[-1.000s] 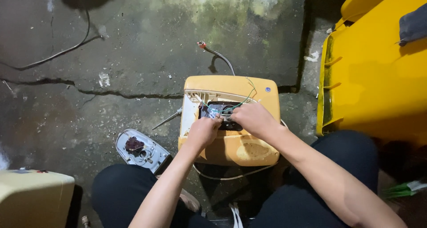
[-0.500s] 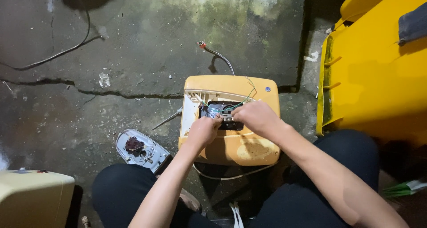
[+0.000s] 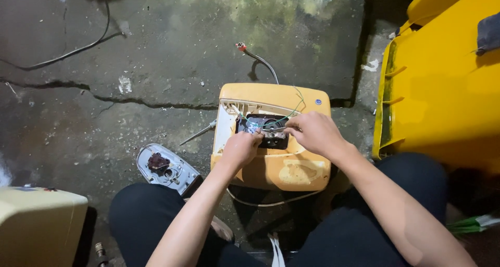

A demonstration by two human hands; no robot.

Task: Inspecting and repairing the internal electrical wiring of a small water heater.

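The person's 2 forearms are bare and sleeveless, with dark navy trousers [image 3: 364, 230] covering both legs.

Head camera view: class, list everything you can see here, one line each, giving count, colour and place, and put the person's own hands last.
Appliance casing: one, yellow-orange, centre of floor, top opened.
Inner part with wires: one, black, inside the casing opening.
Removed cover: one, grey-white, floor left of casing.
Screwdriver: one, metallic, floor between cover and casing.
Hose: one, silver with red tip, behind casing.
Cable: one, black, upper-left floor.
Bin: one, yellow, right.
Box: one, cream, lower left.
Left hand: fingers at the inner part.
Right hand: fingers at the inner part.
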